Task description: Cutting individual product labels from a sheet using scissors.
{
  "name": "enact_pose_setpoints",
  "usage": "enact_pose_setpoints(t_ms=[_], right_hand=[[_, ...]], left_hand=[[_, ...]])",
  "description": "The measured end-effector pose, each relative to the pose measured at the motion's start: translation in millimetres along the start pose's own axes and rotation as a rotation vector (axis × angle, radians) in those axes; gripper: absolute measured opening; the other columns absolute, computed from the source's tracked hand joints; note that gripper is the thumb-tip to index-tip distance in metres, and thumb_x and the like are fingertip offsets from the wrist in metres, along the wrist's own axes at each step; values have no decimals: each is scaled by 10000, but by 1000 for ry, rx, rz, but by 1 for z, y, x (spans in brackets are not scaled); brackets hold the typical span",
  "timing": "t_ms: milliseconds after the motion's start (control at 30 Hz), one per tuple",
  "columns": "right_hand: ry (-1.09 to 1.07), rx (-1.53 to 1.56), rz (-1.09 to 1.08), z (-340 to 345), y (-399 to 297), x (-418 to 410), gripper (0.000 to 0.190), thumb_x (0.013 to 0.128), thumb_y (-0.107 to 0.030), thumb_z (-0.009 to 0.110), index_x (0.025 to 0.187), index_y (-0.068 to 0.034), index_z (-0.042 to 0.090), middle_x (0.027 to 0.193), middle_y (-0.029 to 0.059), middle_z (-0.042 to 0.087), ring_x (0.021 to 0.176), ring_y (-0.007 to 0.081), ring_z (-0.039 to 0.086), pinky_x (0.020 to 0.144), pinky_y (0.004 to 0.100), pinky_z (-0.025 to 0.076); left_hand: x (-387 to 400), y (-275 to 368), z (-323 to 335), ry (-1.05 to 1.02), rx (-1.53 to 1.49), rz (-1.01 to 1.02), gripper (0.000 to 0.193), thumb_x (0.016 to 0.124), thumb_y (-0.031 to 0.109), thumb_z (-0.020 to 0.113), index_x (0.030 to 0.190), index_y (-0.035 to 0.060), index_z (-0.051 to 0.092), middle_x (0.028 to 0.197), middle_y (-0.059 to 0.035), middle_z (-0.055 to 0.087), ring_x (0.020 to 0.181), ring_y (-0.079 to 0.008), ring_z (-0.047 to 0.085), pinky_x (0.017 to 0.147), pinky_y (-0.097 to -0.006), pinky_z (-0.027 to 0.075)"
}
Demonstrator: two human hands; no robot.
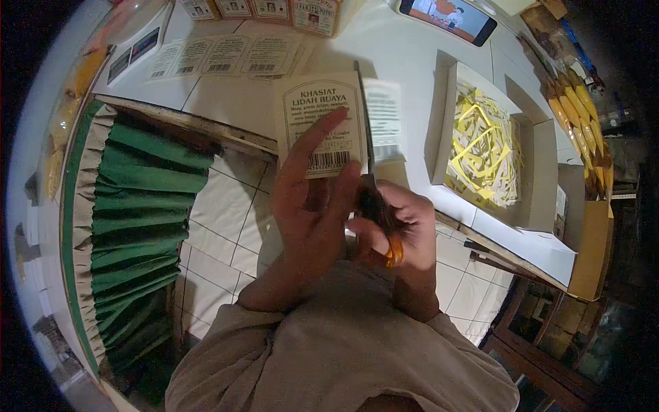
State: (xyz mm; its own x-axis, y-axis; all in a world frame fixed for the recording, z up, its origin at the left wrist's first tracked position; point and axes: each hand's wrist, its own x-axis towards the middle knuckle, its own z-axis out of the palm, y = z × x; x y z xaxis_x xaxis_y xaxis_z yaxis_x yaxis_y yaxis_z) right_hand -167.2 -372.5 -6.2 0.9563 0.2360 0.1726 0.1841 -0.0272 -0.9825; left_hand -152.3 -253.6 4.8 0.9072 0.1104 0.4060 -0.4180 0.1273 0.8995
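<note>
My left hand [314, 206] holds a printed paper label [322, 98] upright, its fingers spread over the face with the barcode. Along the label's right edge runs the dark blade of a pair of scissors [373, 201], whose handles are in my right hand [406, 221]. An orange band shows at the fingers of that hand. Behind the scissors another printed label [386, 121] lies on the white tiled table, partly hidden by the held one.
More labels [221, 54] lie in a row at the back left, before upright packets [314, 18]. A cardboard box [538, 170] of yellow and white paper strips [484, 149] stands right. A phone [448, 20] lies behind; yellow packets [576, 118] are far right. A green curtain [144, 221] hangs left.
</note>
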Motion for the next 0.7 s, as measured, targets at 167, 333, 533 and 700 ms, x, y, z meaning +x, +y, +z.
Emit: enact_pose_setpoints(t_ms=[167, 333, 533, 700], right_hand=[[84, 275, 328, -2, -20, 1, 249, 667, -119, 688, 793, 39, 544, 629, 35, 548, 509, 92, 514, 467, 219, 412], [202, 459, 95, -3, -19, -13, 336, 753, -231, 596, 872, 62, 481, 529, 80, 524, 429, 129, 502, 412, 201, 381], [288, 415, -8, -11, -23, -23, 352, 750, -222, 600, 864, 79, 457, 497, 67, 513, 410, 146, 503, 418, 227, 403], [291, 375, 24, -18, -24, -40, 343, 729, -192, 621, 891, 70, 470, 505, 54, 513, 433, 140, 511, 431, 221, 398]], left_hand=[[1, -5, 2, 88, -104, -20, 419, 769, -40, 485, 1167, -30, 352, 1097, -135, 403, 975, -187, 446, 786, -278, 398], [19, -16, -7, -24, 454, 112, 528, 709, 62, 577, 1165, -25, 325, 1098, -199, 351, 1020, -322, 377, 844, -376, 334], [37, -12, -24, -116, 1190, 210, 663, 687, 442, 601, 1183, 67, 371, 1250, -283, 184, 1095, -433, 251, 907, -519, 202], [115, -11, -141, 371, 1355, -61, 783, 648, 548, 590, 1190, 28, 372, 1227, -267, 270, 1134, -434, 229, 907, -531, 193]])
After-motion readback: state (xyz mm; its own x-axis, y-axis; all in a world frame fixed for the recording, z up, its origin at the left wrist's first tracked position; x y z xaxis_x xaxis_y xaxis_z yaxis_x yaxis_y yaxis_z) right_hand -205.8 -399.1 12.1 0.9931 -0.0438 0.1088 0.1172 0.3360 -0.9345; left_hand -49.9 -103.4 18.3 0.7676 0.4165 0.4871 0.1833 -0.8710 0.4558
